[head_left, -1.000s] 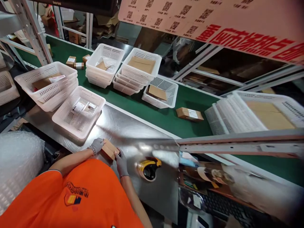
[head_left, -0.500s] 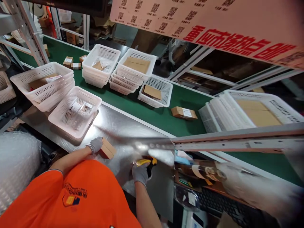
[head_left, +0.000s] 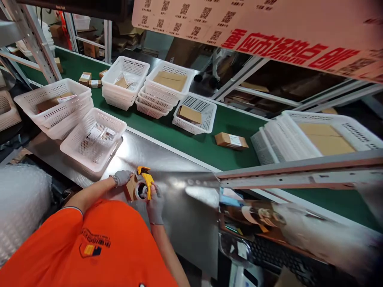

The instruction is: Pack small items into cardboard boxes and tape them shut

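Note:
My left hand [head_left: 122, 177], in a grey glove, holds a small brown cardboard box [head_left: 130, 189] against the steel table [head_left: 167, 163]. My right hand [head_left: 155, 203], also gloved, grips a yellow and black tape dispenser [head_left: 143, 183] and presses it onto the box's right side. The roll of tape faces me and hides part of the box. Both hands sit close to my orange shirt at the table's near edge.
A white basket [head_left: 93, 140] with small labelled items stands just left of my hands. More white baskets [head_left: 53, 104] and stacks [head_left: 125, 81] sit around the green conveyor belt [head_left: 191, 141], which carries a loose cardboard box [head_left: 231, 140]. Bubble wrap [head_left: 20, 207] lies at my left, a keyboard [head_left: 278, 259] at lower right.
My right hand left the box, took the tape dispenser from the table at the right, and brought it onto the box. My left hand stayed on the box.

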Tool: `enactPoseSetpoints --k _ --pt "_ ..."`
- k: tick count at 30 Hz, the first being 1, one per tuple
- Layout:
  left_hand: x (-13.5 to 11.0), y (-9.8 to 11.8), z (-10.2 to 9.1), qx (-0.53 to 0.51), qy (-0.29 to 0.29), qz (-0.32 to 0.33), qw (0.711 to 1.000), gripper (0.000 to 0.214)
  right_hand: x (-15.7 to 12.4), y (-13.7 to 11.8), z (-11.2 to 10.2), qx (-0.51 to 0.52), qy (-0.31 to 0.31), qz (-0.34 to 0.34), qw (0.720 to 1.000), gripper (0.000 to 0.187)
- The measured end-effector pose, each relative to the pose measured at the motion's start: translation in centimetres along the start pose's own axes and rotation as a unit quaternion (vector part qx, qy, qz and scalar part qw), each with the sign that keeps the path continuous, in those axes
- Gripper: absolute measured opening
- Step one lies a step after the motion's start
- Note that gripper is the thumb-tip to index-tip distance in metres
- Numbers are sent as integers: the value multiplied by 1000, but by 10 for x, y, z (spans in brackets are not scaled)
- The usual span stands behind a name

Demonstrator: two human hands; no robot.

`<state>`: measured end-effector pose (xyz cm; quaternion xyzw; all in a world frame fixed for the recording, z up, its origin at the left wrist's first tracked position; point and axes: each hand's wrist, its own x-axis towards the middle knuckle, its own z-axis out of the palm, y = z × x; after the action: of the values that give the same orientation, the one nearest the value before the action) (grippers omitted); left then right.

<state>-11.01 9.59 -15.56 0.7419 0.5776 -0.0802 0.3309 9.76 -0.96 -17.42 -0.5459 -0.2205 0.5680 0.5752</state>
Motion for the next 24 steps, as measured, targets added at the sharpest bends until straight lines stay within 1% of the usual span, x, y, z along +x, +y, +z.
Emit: enactPoseSetpoints --k 1,3,5,8,9,12,13,14,15,16,17,19,20,21,22,24 --pt "0 1 -1 6 -5 -8 1000 43 -4 0 8 17 -10 23 1000 74" --pt "0 3 -1 12 -7 -23 1000 46 -9 0 15 44 -23 56 997 78" --pt "-1 3 -2 8 -9 -31 999 47 -12 -1 14 57 -32 58 996 80" --pt "-3 1 -6 -2 -6 -36 999 48 -14 -1 4 68 -55 58 995 84" --pt "-4 0 -9 -11 12 -47 999 50 -14 -1 0 74 -70 62 993 85" --pt "-5 1 -20 -72 107 -107 986 56 -14 1 -7 94 -116 62 987 86" --pt "-6 2 -24 -97 129 -120 980 56 -15 2 -8 94 -128 56 986 86" --pt "-6 4 -29 -117 136 -123 976 56 -15 2 -8 90 -135 50 985 85" --pt "-7 7 -33 -139 126 -122 975 59 -15 2 -9 82 -138 44 986 86" --pt "-8 10 -36 -174 99 -124 972 63 -15 2 -9 72 -138 41 987 88" --pt "-8 13 -39 -227 66 -129 963 66 -15 1 -10 62 -139 42 987 89" --pt "-9 18 -42 -343 3 -145 928 62 -14 -1 -11 46 -148 54 986 92" --pt "-9 20 -42 -386 -15 -151 910 56 -13 -2 -12 40 -156 66 985 93" --pt "-9 20 -43 -410 -22 -155 899 50 -12 -3 -12 36 -164 78 983 93" --pt "-8 20 -43 -413 -20 -153 898 44 -11 -4 -12 32 -170 84 981 93" --pt "-5 17 -42 -396 -3 -152 905 35 -9 -7 -9 19 -171 85 981 93"
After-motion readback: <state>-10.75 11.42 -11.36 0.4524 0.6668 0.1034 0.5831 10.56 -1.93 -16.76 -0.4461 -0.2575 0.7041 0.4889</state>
